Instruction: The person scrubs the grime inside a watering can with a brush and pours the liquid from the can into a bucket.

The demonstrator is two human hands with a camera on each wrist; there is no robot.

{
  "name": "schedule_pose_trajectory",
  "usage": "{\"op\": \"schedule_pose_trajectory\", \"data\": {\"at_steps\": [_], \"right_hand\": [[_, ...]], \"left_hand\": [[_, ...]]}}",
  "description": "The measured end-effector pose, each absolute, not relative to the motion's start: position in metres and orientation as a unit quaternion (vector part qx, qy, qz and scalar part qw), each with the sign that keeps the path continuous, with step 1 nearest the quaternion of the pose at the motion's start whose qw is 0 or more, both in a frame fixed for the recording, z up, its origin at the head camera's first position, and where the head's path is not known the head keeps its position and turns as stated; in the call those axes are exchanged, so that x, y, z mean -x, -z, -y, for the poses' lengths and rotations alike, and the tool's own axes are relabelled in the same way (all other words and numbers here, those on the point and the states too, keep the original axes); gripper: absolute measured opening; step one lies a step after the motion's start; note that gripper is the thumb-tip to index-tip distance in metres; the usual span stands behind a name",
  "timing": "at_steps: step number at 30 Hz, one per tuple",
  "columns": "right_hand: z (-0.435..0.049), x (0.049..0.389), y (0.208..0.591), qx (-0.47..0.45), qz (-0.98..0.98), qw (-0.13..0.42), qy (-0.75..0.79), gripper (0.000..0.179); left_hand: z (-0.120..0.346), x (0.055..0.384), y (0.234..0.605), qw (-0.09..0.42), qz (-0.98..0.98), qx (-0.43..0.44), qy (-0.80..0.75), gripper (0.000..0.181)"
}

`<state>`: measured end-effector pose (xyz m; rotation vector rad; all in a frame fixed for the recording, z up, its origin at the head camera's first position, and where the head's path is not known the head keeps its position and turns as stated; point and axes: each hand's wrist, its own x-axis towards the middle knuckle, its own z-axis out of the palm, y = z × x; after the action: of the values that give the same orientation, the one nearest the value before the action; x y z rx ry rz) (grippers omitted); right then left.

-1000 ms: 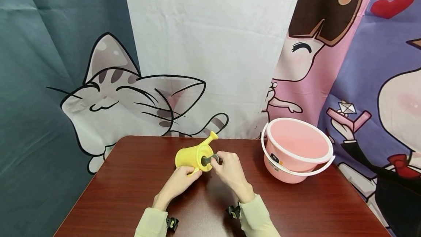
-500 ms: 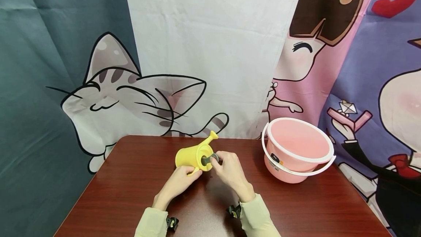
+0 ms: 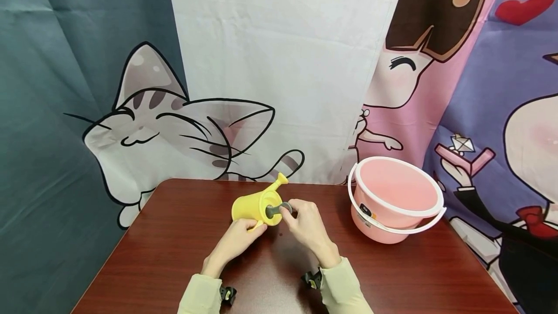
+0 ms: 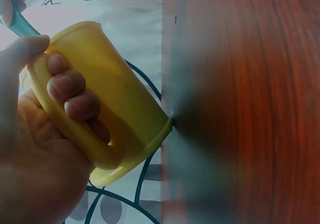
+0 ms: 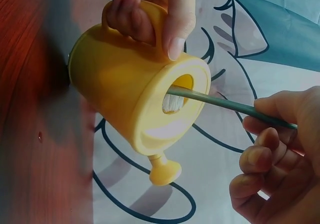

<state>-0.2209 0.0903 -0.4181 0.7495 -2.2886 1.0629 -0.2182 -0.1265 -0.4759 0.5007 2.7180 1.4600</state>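
A yellow toy watering can [image 3: 248, 207] leans over the table, its round opening turned toward the right. My left hand [image 3: 237, 239] grips its handle, fingers curled through the loop in the left wrist view [image 4: 75, 91]. From the right, my right hand [image 3: 307, 227] pinches the grey-green handle of a brush [image 3: 274, 210]. White bristles [image 5: 173, 103] show just inside the can's opening in the right wrist view; the rest of the brush head is hidden by the rim. The can's spout [image 5: 165, 170] points away from me, and its base edge is right at the tabletop.
Pink nested buckets [image 3: 383, 224] with white rims and handles stand at the table's right. A cartoon-printed cloth [image 3: 279, 62] hangs behind the table's back edge. The brown wooden tabletop [image 3: 174, 246] bears a small dark speck near the can.
Both hands keep their holds and the can stays almost in place. The brush has shifted slightly in the opening. The head view has moved a little.
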Motion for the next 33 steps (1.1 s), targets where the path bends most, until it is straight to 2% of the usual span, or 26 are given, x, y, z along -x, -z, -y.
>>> {"op": "schedule_pose_trajectory", "data": {"at_steps": [13,22,33], "right_hand": [[-0.100,0.222,0.412,-0.321,0.836,0.256,-0.363,0.032],[-0.108,0.222,0.405,-0.355,0.829,0.263,-0.344,0.016],[-0.116,0.220,0.400,-0.374,0.829,0.287,-0.301,0.017]], "left_hand": [[0.130,0.218,0.477,0.003,-0.865,-0.152,-0.478,0.046],[0.131,0.218,0.476,0.003,-0.862,-0.145,-0.486,0.047],[0.130,0.218,0.475,-0.005,-0.862,-0.139,-0.488,0.047]]}}
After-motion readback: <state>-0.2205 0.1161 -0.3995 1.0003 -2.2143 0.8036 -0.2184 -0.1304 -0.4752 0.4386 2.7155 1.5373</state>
